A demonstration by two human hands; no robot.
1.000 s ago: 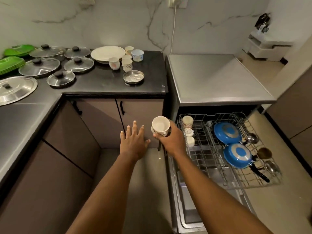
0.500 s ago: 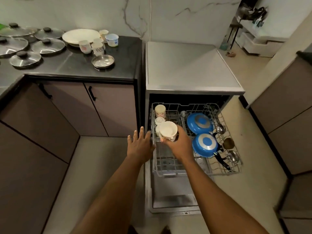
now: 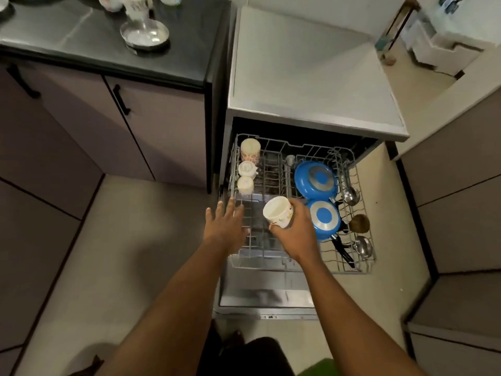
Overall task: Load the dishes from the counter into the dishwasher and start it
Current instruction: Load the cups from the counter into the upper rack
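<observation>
So the white cup (image 3: 278, 215) is in the right hand (image 3: 294, 234), fingers wrapped round its side. It's tipped over, so the open mouth faces up and toward about 10 o'clock. There's a little printed pattern on its wall. It's hanging over the middle of the pulled-out dishwasher rack (image 3: 349, 270), not set down in it.

The left hand (image 3: 226, 227) is just at 9 o'clock of the cup, fingers straight and spread, holding nothing. It sits over the rack's left front corner, and I honestly can't tell if it's touching the wire.

Up the rack's left side, around 11 o'clock from the cup, three cups stand in a row upside down: a tall one (image 3: 250, 152) at the back, then two smaller ones (image 3: 246, 169) (image 3: 245, 185). Over at 3 o'clock a blue pan (image 3: 325, 219) sits bottom up right beside the right hand, and a second blue pan (image 3: 315, 181) is just behind it. Along the right edge there's a steel ladle (image 3: 351, 196), a brownish round thing (image 3: 359, 223) I can't make out, and another ladle (image 3: 363, 246).

The dishwasher door (image 3: 265, 297) lies dropped open under the rack at 6 o'clock. The grey dishwasher top (image 3: 306, 77) is at 12. The dark worktop (image 3: 81, 36) is off at 10 o'clock, with a small steel dish (image 3: 145, 36) on it and some blurry crockery behind that.
</observation>
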